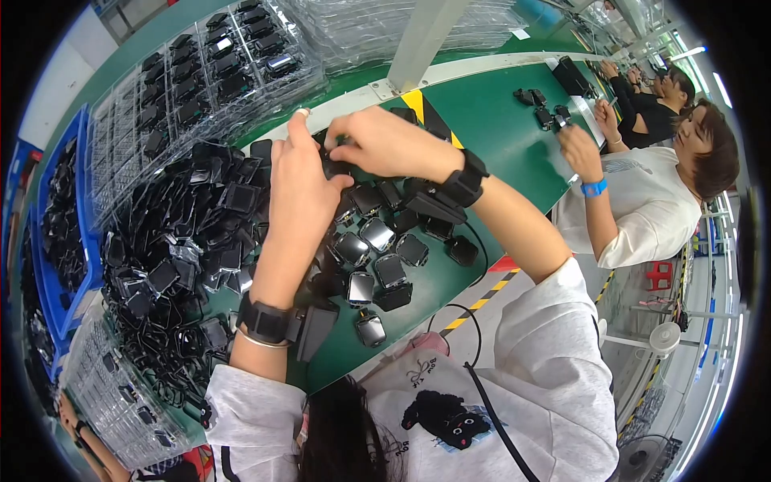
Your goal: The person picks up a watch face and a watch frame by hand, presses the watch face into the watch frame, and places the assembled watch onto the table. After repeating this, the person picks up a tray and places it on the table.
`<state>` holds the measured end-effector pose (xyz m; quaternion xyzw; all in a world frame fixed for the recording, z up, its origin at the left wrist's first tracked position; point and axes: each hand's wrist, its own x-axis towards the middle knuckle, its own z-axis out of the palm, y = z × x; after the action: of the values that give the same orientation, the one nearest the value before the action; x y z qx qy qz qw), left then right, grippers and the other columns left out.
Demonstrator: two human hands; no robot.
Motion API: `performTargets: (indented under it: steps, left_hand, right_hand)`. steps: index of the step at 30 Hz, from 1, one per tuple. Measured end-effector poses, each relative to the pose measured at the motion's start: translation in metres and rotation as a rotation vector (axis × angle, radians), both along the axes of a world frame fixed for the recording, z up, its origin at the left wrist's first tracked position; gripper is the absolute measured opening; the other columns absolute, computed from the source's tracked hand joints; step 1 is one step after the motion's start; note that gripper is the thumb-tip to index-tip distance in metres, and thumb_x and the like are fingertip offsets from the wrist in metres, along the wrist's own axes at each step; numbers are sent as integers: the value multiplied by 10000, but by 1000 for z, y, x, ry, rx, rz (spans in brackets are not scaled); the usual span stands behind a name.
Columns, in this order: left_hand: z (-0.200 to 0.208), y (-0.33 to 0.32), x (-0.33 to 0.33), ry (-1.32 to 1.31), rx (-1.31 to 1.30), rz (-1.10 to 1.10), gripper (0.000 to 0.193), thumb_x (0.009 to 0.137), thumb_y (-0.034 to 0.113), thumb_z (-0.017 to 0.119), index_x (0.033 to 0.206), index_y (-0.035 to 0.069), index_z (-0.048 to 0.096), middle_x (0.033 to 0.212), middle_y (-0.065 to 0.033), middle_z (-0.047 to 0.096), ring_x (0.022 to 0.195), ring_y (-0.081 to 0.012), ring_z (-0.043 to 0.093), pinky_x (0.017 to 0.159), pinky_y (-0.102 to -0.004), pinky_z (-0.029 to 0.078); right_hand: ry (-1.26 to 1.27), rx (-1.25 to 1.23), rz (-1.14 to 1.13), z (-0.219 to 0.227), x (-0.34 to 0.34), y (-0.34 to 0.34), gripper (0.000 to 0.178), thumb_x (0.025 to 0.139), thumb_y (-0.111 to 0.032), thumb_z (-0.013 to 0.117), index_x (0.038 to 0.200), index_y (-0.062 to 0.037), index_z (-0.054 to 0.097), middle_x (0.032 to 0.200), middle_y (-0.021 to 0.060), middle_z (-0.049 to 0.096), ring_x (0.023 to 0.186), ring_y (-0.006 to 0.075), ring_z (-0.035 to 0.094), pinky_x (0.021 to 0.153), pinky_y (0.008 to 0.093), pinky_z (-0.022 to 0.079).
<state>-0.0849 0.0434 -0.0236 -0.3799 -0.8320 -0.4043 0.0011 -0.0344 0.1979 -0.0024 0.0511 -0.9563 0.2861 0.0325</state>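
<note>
My left hand (303,173) reaches up over the green workbench, its index finger raised and its thumb beside a small dark part (332,166). From the right comes my right hand (387,143), fingers curled together at that same part; most of it is hidden between the hands. Just below my hands lie several small square watch-like modules (377,234) with shiny screens, some face up. A big heap of black modules with thin cables (173,241) spreads to the left of my left forearm. Each wrist wears a black strap (463,178) with a dark box.
Clear plastic trays (128,153) with black modules stand at the far left, and a blue bin (68,233) full of parts beside them. A metal post (422,48) rises behind my hands. A co-worker (642,193) sits at the right near a few modules (550,112). A black cable (482,257) hangs by my right arm.
</note>
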Motion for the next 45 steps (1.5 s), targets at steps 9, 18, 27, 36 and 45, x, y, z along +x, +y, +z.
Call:
performTargets:
  steps: [9,18,27,36,45]
  left_hand:
    - [7,-9,8,-95,-25,-3,781,614,-94,749,1285,-34,354,955,-176,594,952,-361,543,817,-426,447]
    - [10,-10,31,-96,-52,-179,752,642,-51,747,1275,-33,341,925,-170,627,969,-355,549,846,-414,454]
    - [2,-1,37,-67,-151,-154,810,599,19,798,1281,-5,361,918,-124,629,950,-329,546,864,-406,441]
    - [3,14,49,9,-131,-224,728,631,33,794,1227,-82,394,828,-201,629,956,-336,558,824,-383,474]
    - [-3,19,50,-15,-223,-205,770,631,31,777,1278,-29,363,886,-156,627,967,-342,547,860,-404,454]
  right_hand:
    - [-15,6,-140,-1,2,-11,175,736,-135,695,865,-16,697,728,177,648,695,323,629,669,377,488]
    - [-164,221,-175,9,44,-10,204,716,-166,736,811,8,688,703,186,635,692,338,622,644,397,476]
    - [-99,-428,-76,10,60,2,163,802,-87,607,874,6,496,705,137,568,618,219,533,601,337,452]
    - [-271,197,-352,4,76,8,258,753,-259,720,809,-15,659,730,185,645,734,354,634,657,417,495]
    - [-36,-135,-254,2,81,6,144,756,-98,653,820,10,580,666,180,597,624,337,592,577,388,460]
